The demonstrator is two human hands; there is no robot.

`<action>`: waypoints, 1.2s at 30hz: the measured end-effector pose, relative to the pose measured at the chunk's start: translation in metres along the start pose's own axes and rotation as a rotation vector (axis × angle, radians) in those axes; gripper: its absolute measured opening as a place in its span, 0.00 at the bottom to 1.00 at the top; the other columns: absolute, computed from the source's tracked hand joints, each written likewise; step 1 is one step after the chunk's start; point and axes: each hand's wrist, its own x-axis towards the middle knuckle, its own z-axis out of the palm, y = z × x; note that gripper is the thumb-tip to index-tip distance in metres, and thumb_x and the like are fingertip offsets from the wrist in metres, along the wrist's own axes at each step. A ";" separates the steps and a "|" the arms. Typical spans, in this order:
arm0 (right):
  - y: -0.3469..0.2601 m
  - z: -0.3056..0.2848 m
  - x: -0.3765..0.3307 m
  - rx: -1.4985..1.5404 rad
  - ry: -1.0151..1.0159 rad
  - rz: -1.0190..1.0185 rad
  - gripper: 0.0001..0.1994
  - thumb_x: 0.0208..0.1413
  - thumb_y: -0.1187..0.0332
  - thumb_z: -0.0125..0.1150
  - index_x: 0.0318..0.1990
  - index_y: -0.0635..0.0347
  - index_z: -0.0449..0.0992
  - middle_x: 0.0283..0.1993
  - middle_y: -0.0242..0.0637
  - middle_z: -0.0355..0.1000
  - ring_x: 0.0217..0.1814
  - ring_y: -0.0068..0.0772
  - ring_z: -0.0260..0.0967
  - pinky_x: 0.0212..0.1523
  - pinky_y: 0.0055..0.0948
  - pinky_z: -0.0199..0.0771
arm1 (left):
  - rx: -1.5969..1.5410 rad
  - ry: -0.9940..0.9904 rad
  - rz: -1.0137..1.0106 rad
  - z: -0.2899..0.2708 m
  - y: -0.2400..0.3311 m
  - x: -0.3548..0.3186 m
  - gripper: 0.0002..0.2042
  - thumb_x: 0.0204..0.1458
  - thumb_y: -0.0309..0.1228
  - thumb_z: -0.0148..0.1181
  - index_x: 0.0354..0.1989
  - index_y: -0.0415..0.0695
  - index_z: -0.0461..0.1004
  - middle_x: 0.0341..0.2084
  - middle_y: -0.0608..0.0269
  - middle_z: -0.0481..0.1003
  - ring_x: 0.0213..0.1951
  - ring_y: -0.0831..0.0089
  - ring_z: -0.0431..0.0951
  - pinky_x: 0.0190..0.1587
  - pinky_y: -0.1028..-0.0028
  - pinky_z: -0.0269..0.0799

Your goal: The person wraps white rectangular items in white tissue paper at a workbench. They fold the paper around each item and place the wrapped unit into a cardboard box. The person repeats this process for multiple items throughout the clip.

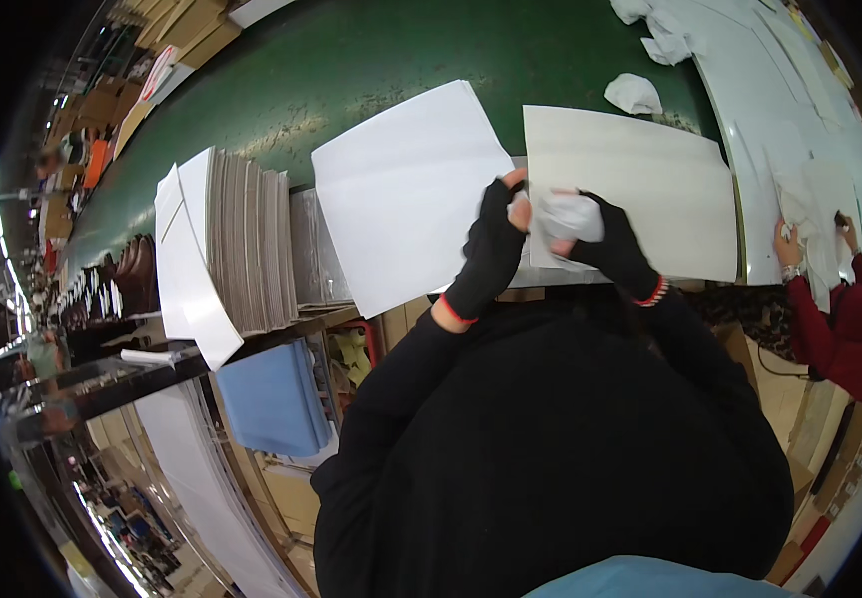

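Note:
Both of my hands wear black fingerless gloves with red at the cuffs. They are raised in front of me over the near edge of the worktop. A crumpled wad of thin white paper (571,217) is between them, slightly blurred. My left hand (493,244) is closed, its fingertips pinching the wad's left side. My right hand (615,249) grips the other side, its fingers partly hidden by the paper. Beneath and behind them lie a white sheet stack (406,199) on the left and an off-white sheet (640,189) on the right.
A tall stack of boards or sheets (252,239) stands left on the green worktop (351,70). Another crumpled paper (633,94) lies beyond the off-white sheet. At right, a co-worker's hands (788,244) handle white paper on a white table (750,110). Blue material (272,399) hangs below left.

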 end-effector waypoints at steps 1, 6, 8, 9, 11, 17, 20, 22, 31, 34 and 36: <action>0.020 -0.023 -0.021 -0.261 0.082 0.028 0.33 0.40 0.58 0.76 0.53 0.65 0.71 0.45 0.40 0.75 0.46 0.30 0.72 0.51 0.32 0.70 | 0.250 0.077 0.086 -0.009 -0.026 -0.007 0.33 0.58 0.52 0.52 0.63 0.40 0.57 0.56 0.48 0.64 0.58 0.58 0.65 0.59 0.64 0.59; 0.131 -0.174 -0.176 -0.719 -0.189 0.520 0.23 0.29 0.56 0.73 0.35 0.56 0.79 0.36 0.49 0.77 0.40 0.50 0.75 0.41 0.41 0.73 | 1.179 0.112 0.008 -0.127 -0.186 -0.073 0.51 0.44 0.64 0.59 0.71 0.49 0.46 0.70 0.42 0.40 0.70 0.38 0.36 0.61 0.30 0.28; 0.152 -0.225 -0.254 -0.810 -0.446 0.948 0.26 0.25 0.51 0.75 0.35 0.57 0.81 0.36 0.50 0.77 0.41 0.53 0.75 0.42 0.42 0.75 | 1.428 -0.043 -0.019 -0.156 -0.172 -0.067 0.52 0.43 0.69 0.55 0.72 0.51 0.45 0.71 0.45 0.38 0.70 0.39 0.34 0.61 0.30 0.27; 0.183 -0.249 -0.323 -1.184 -0.349 0.966 0.31 0.26 0.50 0.76 0.39 0.59 0.80 0.42 0.50 0.77 0.46 0.51 0.74 0.47 0.41 0.75 | 1.402 -0.108 -0.039 -0.165 -0.163 -0.055 0.52 0.44 0.68 0.55 0.72 0.51 0.44 0.71 0.46 0.38 0.71 0.40 0.34 0.62 0.32 0.28; 0.159 -0.251 -0.315 -1.189 -0.552 1.315 0.36 0.28 0.47 0.76 0.46 0.59 0.78 0.51 0.49 0.74 0.54 0.46 0.72 0.53 0.40 0.72 | 1.416 -0.212 -0.092 -0.178 -0.139 -0.035 0.50 0.45 0.65 0.57 0.72 0.51 0.43 0.71 0.46 0.39 0.71 0.40 0.37 0.63 0.34 0.36; 0.148 -0.178 -0.162 -0.810 0.457 0.216 0.17 0.50 0.58 0.67 0.42 0.59 0.77 0.38 0.42 0.76 0.39 0.42 0.76 0.41 0.37 0.75 | 1.453 -0.294 -0.066 -0.196 -0.126 -0.017 0.49 0.47 0.62 0.57 0.72 0.51 0.42 0.71 0.45 0.40 0.70 0.39 0.40 0.63 0.37 0.43; 0.148 -0.137 -0.087 -0.155 0.446 0.013 0.13 0.46 0.64 0.70 0.36 0.59 0.76 0.35 0.37 0.75 0.33 0.41 0.73 0.36 0.34 0.72 | 1.438 -0.273 -0.021 -0.195 -0.130 -0.017 0.48 0.48 0.61 0.57 0.72 0.52 0.43 0.71 0.45 0.41 0.69 0.39 0.42 0.63 0.39 0.45; 0.140 -0.130 -0.058 -0.656 0.249 0.057 0.15 0.43 0.65 0.71 0.38 0.59 0.76 0.35 0.37 0.75 0.33 0.37 0.73 0.38 0.33 0.72 | 1.413 -0.259 -0.022 -0.194 -0.127 -0.021 0.46 0.48 0.59 0.58 0.72 0.52 0.45 0.70 0.45 0.42 0.69 0.40 0.43 0.63 0.41 0.47; 0.084 -0.143 -0.014 -0.557 0.226 0.017 0.03 0.48 0.73 0.64 0.29 0.58 0.75 0.31 0.32 0.73 0.30 0.29 0.70 0.38 0.27 0.71 | 0.797 0.113 0.254 -0.105 -0.087 -0.007 0.45 0.38 0.39 0.75 0.66 0.41 0.57 0.65 0.43 0.55 0.65 0.47 0.57 0.62 0.58 0.59; 0.024 -0.097 -0.005 -0.190 0.025 -0.162 0.05 0.48 0.76 0.64 0.33 0.62 0.75 0.31 0.35 0.73 0.35 0.29 0.73 0.40 0.26 0.71 | 0.545 0.113 0.399 -0.011 -0.041 0.004 0.46 0.31 0.41 0.78 0.62 0.39 0.62 0.65 0.41 0.53 0.66 0.48 0.56 0.59 0.60 0.64; -0.003 -0.069 0.001 -0.140 -0.149 -0.224 0.05 0.48 0.76 0.64 0.34 0.64 0.75 0.32 0.36 0.74 0.37 0.29 0.74 0.40 0.27 0.71 | 0.729 0.069 0.425 0.025 -0.048 0.007 0.37 0.37 0.40 0.75 0.57 0.38 0.68 0.62 0.43 0.59 0.62 0.51 0.63 0.54 0.61 0.69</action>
